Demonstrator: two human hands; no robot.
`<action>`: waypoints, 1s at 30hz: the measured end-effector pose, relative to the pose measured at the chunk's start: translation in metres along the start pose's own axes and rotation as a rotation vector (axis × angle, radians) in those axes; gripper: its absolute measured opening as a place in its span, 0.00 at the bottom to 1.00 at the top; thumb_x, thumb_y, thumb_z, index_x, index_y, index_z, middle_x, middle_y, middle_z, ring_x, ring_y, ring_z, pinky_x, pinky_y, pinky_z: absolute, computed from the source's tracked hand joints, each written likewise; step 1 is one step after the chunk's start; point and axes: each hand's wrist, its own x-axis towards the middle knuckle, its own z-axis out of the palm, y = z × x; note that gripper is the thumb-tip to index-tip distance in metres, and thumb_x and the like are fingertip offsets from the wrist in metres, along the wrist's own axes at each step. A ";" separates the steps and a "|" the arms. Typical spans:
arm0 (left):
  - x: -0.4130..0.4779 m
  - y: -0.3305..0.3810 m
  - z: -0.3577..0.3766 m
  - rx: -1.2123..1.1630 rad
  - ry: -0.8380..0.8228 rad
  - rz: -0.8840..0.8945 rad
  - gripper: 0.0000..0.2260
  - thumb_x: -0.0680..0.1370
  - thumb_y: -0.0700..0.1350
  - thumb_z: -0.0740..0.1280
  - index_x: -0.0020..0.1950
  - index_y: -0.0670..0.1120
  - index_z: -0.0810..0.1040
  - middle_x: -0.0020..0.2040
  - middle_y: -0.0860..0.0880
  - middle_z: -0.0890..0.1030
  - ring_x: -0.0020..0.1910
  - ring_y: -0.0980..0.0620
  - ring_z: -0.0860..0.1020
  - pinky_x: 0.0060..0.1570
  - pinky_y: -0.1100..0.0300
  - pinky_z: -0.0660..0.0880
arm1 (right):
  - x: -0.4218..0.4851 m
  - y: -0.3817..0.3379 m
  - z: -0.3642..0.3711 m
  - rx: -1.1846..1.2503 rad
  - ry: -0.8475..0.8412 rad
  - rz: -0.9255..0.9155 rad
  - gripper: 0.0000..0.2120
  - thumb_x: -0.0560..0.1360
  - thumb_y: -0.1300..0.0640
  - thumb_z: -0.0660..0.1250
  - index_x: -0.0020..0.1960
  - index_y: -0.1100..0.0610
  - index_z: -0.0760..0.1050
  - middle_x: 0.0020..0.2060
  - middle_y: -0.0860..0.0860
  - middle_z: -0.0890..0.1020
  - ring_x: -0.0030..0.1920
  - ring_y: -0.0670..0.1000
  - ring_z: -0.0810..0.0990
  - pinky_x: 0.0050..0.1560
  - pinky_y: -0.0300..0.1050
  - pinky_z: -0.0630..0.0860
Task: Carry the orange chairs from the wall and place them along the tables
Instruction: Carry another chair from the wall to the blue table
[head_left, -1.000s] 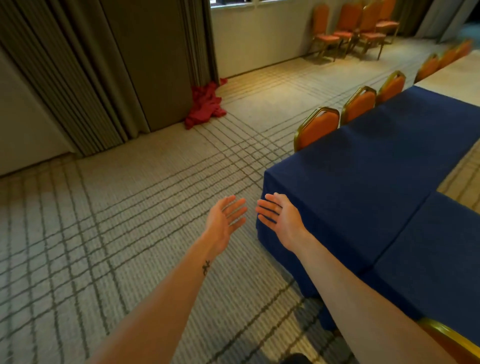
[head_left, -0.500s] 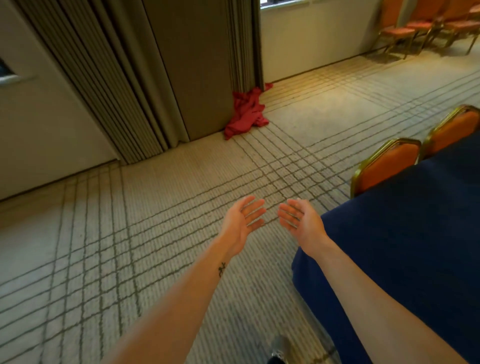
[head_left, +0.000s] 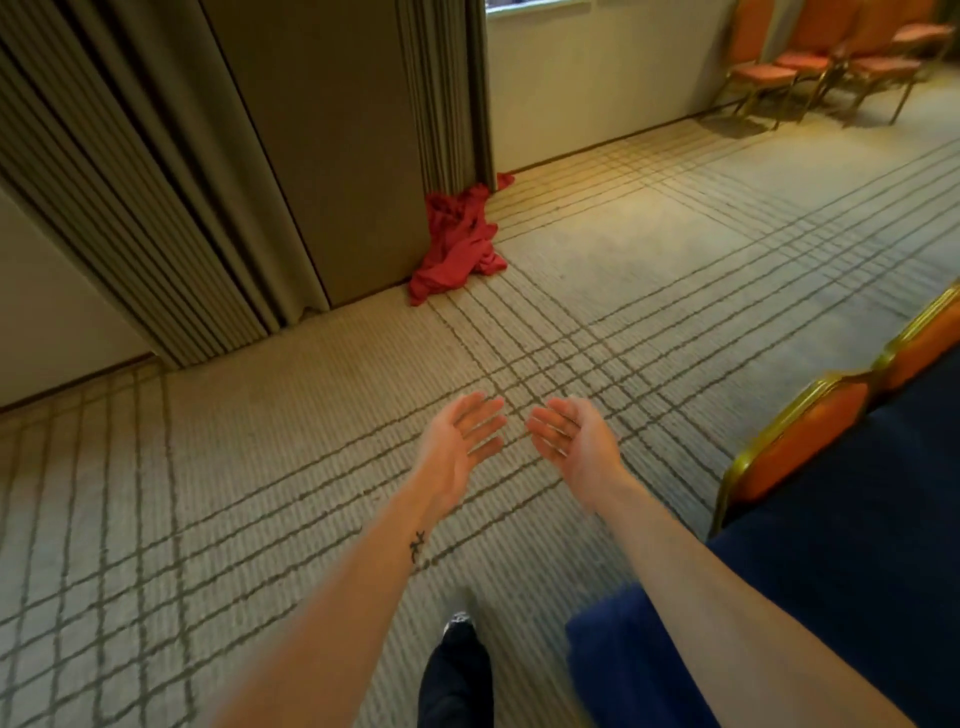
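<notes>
My left hand (head_left: 460, 441) and my right hand (head_left: 571, 436) reach forward over the carpet, palms turned inward, fingers spread, holding nothing. Several orange chairs with gold frames (head_left: 826, 62) stand by the far wall at the top right. Two more orange chair backs (head_left: 795, 436) (head_left: 924, 338) are tucked against the blue-clothed table (head_left: 857, 545) at the right edge. Both hands are well short of the wall chairs and left of the table.
A heap of red cloth (head_left: 460, 244) lies on the floor at the foot of a folded grey partition (head_left: 182, 182). Beige carpet with dark grid lines (head_left: 675, 260) stretches toward the wall chairs. My dark shoe (head_left: 457, 660) shows at the bottom.
The view has swung left and moved forward: the blue table slid toward the right edge, the red cloth and partition came nearer the centre. Both hands stay open.
</notes>
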 end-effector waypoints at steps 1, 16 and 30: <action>0.022 0.009 0.000 -0.007 -0.007 0.001 0.17 0.86 0.49 0.54 0.68 0.43 0.75 0.60 0.46 0.85 0.61 0.44 0.81 0.61 0.48 0.76 | 0.018 -0.007 0.009 -0.002 0.010 0.002 0.14 0.83 0.50 0.59 0.56 0.58 0.77 0.48 0.55 0.85 0.47 0.53 0.85 0.45 0.46 0.79; 0.325 0.154 0.104 0.047 -0.227 -0.085 0.18 0.86 0.50 0.54 0.69 0.43 0.74 0.60 0.45 0.85 0.62 0.44 0.81 0.64 0.47 0.75 | 0.268 -0.177 0.087 0.140 0.154 -0.125 0.15 0.83 0.50 0.58 0.56 0.59 0.78 0.46 0.55 0.87 0.45 0.53 0.86 0.47 0.47 0.79; 0.641 0.186 0.330 0.134 -0.296 -0.151 0.19 0.86 0.50 0.54 0.70 0.42 0.73 0.61 0.44 0.84 0.62 0.42 0.81 0.63 0.46 0.75 | 0.550 -0.388 0.003 0.263 0.238 -0.131 0.14 0.84 0.51 0.57 0.54 0.59 0.77 0.45 0.56 0.85 0.44 0.53 0.84 0.49 0.48 0.80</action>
